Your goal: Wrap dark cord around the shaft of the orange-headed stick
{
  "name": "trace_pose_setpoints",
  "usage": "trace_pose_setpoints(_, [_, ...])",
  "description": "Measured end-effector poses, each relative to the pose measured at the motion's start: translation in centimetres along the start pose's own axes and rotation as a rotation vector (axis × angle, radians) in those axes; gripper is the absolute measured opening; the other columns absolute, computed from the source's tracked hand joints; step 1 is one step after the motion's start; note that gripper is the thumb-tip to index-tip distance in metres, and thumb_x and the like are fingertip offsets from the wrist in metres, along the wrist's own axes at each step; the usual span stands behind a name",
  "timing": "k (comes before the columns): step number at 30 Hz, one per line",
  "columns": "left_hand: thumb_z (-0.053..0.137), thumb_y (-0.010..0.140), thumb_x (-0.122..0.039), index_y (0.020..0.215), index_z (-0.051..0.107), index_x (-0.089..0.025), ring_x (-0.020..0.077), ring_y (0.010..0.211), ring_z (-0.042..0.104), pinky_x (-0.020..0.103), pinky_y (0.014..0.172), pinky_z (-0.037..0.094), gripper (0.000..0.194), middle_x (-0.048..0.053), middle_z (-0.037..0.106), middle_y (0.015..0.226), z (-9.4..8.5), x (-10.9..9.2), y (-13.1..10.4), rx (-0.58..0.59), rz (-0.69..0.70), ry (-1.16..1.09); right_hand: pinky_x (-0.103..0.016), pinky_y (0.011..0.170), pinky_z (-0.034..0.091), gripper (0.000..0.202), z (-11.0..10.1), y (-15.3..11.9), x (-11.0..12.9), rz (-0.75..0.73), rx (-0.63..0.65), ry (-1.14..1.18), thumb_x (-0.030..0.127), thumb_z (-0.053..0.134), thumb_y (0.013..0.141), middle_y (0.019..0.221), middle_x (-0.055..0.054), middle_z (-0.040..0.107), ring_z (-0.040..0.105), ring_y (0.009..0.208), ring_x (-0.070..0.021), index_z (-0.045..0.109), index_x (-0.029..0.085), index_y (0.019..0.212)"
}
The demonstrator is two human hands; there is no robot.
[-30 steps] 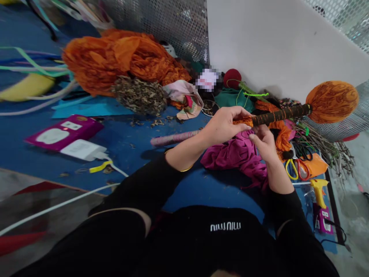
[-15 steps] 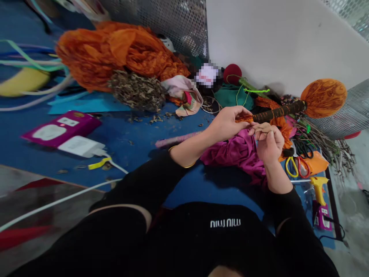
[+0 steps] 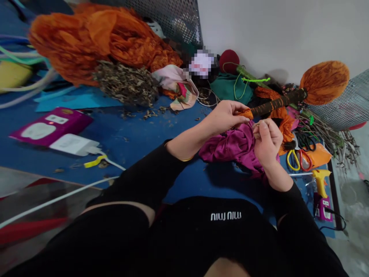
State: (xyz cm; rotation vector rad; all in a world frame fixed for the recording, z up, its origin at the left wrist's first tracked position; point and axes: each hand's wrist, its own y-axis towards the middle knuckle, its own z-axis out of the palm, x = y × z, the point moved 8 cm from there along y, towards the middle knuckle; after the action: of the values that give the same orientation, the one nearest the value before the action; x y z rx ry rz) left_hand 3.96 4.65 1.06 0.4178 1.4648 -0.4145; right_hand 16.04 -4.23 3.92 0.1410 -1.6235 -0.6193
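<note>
Head cam: L hand (image 3: 224, 115) grips wrapped stick (image 3: 275, 106) by its end, just beyond magenta cloth (image 3: 230, 148).
Stick's long axis runs R & away from cloth, orange bulb (image 3: 325, 82) at far end. R hand (image 3: 268, 141) over cloth's R side, near stick, pinched closed, on what can't tell. Orange packet (image 3: 323, 154) R of cloth, inside not seen.

The orange bulb (image 3: 325, 82) looked like taut, matt cloth on a rough, dark-wrapped stem (image 3: 276, 104), the magenta bundle (image 3: 227, 145) like soft, wrinkled fabric, and the brown clump (image 3: 125, 82) dry and coarse, while the power strip (image 3: 69, 126) seemed smooth plastic, the mesh (image 3: 178, 19) perforated metal, and the tabletop (image 3: 150, 134) matt.
</note>
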Motion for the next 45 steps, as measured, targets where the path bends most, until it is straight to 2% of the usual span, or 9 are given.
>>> trace_pose_setpoints(4, [0.075, 0.074, -0.024, 0.11, 0.081, -0.01, 0.0186, 0.081, 0.074, 0.03, 0.074, 0.059, 0.039, 0.01, 0.085, 0.103, 0.4, -0.1, 0.1, -0.037, 0.089, 0.167, -0.032, 0.064, 0.047, 0.041, 0.3, -1.3, 1.7, -0.15, 0.009, -0.151, 0.052, 0.058, 0.104, 0.069, 0.001, 0.057, 0.051, 0.062, -0.0127, 0.064, 0.024, 0.074])
trace_pose_setpoints(8, [0.072, 0.08, -0.028, 0.111, 0.081, -0.013, 0.0249, 0.098, 0.077, 0.037, 0.094, 0.058, 0.036, 0.01, 0.085, 0.108, 0.2, -0.7, -0.1, -0.083, 0.149, 0.467, -0.032, 0.063, 0.047, 0.037, 0.3, -0.5, 1.6, -0.14, 0.069, -0.067, 0.048, 0.056, 0.106, 0.069, 0.002, 0.056, 0.052, 0.061, -0.0118, 0.063, 0.025, 0.078])
trace_pose_setpoints(14, [0.071, 0.085, -0.031, 0.115, 0.08, -0.016, 0.0233, 0.096, 0.075, 0.034, 0.089, 0.056, 0.035, 0.007, 0.084, 0.108, 0.2, -0.9, -0.4, -0.081, 0.155, 0.642, -0.045, 0.096, 0.057, 0.036, -0.8, 2.1, 3.0, -0.314, 0.179, -0.148, 0.055, 0.06, 0.102, 0.078, -0.003, 0.065, 0.068, 0.089, -0.0214, 0.071, 0.027, 0.082])
trace_pose_setpoints(21, [0.073, 0.086, -0.03, 0.118, 0.08, -0.021, 0.0257, 0.102, 0.077, 0.036, 0.089, 0.053, 0.034, 0.006, 0.085, 0.113, 1.2, -0.4, -0.5, -0.03, 0.125, 0.706, -0.038, 0.077, 0.059, 0.04, -1.9, 3.2, 1.6, -0.166, 0.155, -0.161, 0.06, 0.059, 0.102, 0.081, -0.003, 0.067, 0.067, 0.077, -0.0174, 0.07, 0.026, 0.084])
trace_pose_setpoints(28, [0.069, 0.092, -0.04, 0.12, 0.079, -0.021, 0.026, 0.092, 0.077, 0.032, 0.072, 0.045, 0.035, 0.007, 0.085, 0.106, 1.6, -0.8, -1.2, -0.003, 0.124, 0.842, -0.036, 0.085, 0.06, 0.034, -1.5, 3.5, 1.1, -0.205, 0.178, -0.13, 0.054, 0.056, 0.105, 0.087, -0.002, 0.073, 0.072, 0.085, -0.0162, 0.07, 0.026, 0.09])
trace_pose_setpoints(31, [0.066, 0.094, -0.037, 0.124, 0.077, -0.022, 0.0298, 0.1, 0.079, 0.033, 0.073, 0.047, 0.035, 0.008, 0.085, 0.11, 2.1, -0.9, -1.5, 0.008, 0.127, 0.941, -0.037, 0.092, 0.061, 0.036, -1.5, 3.6, 0.4, -0.173, 0.211, -0.174, 0.052, 0.053, 0.106, 0.098, -0.003, 0.076, 0.073, 0.094, -0.0168, 0.067, 0.025, 0.088])
trace_pose_setpoints(36, [0.057, 0.096, -0.028, 0.131, 0.07, -0.018, 0.0369, 0.104, 0.08, 0.037, 0.071, 0.049, 0.039, 0.015, 0.084, 0.112, 3.1, -0.7, -1.9, 0.041, 0.088, 1.174, -0.033, 0.088, 0.059, 0.037, -1.7, 3.8, -0.4, -0.127, 0.26, -0.221, 0.05, 0.049, 0.108, 0.106, -0.004, 0.078, 0.073, 0.097, -0.0151, 0.063, 0.024, 0.087])
trace_pose_setpoints(40, [0.054, 0.095, -0.025, 0.142, 0.062, -0.019, 0.0377, 0.106, 0.08, 0.039, 0.077, 0.052, 0.048, 0.014, 0.084, 0.114, 3.6, -1.0, -2.2, 0.041, 0.111, 1.229, -0.033, 0.086, 0.058, 0.04, -1.9, 4.0, -0.7, -0.121, 0.262, -0.303, 0.055, 0.048, 0.108, 0.105, -0.004, 0.078, 0.073, 0.094, -0.0157, 0.062, 0.024, 0.086])
trace_pose_setpoints(45, [0.054, 0.095, -0.024, 0.137, 0.062, -0.018, 0.0353, 0.104, 0.081, 0.037, 0.078, 0.053, 0.043, 0.014, 0.084, 0.108, 3.7, -1.2, -2.3, 0.029, 0.133, 1.258, -0.035, 0.086, 0.059, 0.042, -2.0, 4.0, -0.8, -0.122, 0.255, -0.317, 0.058, 0.048, 0.107, 0.105, -0.004, 0.079, 0.074, 0.095, -0.0171, 0.063, 0.025, 0.087])
